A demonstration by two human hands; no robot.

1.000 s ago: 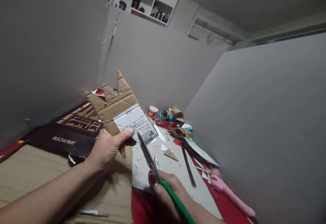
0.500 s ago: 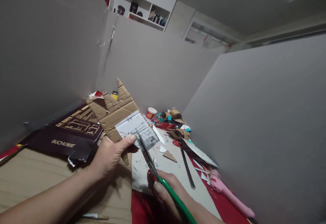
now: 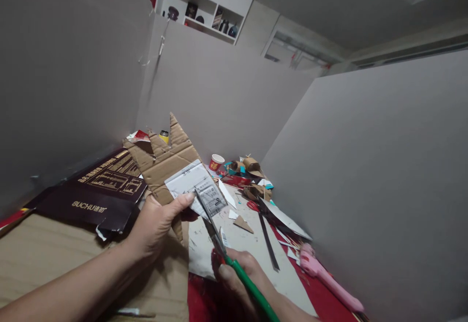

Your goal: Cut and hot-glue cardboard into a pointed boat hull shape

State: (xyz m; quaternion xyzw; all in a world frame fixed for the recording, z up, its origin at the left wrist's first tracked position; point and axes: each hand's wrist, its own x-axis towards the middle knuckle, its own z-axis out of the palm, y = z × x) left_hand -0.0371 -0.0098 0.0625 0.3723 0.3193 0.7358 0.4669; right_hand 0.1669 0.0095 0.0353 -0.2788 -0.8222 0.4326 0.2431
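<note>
Here, the brown corrugated cardboard piece (image 3: 166,158), cut into pointed spikes along its far edge and bearing a white printed label (image 3: 188,179), is held up off the table in front of us, left of centre. Our left hand (image 3: 157,222) is closed on its lower edge: the thumb presses flat on the label face and the fingers are curled behind, out of view. We judge this grip keeps the sheet stiff and tilted toward the blades.

Our right hand (image 3: 237,278) is wrapped round the green-handled scissors (image 3: 214,229). The blades point up and away, and their tip touches the label just beside the left thumb. They lie nearly together; we cannot tell how far they are parted.

Surface: a white paper sheet (image 3: 252,253) lies over a red table covering (image 3: 204,302), with a small brown cardboard triangle (image 3: 244,223) and a thin black strip (image 3: 269,244) on it. A pink plastic tool (image 3: 325,278) rests near the right edge. To the left are a flat tan cardboard sheet (image 3: 54,258) and a dark maroon box with gold print (image 3: 98,192). Farther back stand a red-and-white paper cup (image 3: 217,162) and mixed scraps.

Room: plain grey walls (image 3: 365,166) close in on three sides, with a white wall shelf (image 3: 204,0) of small items high up.
</note>
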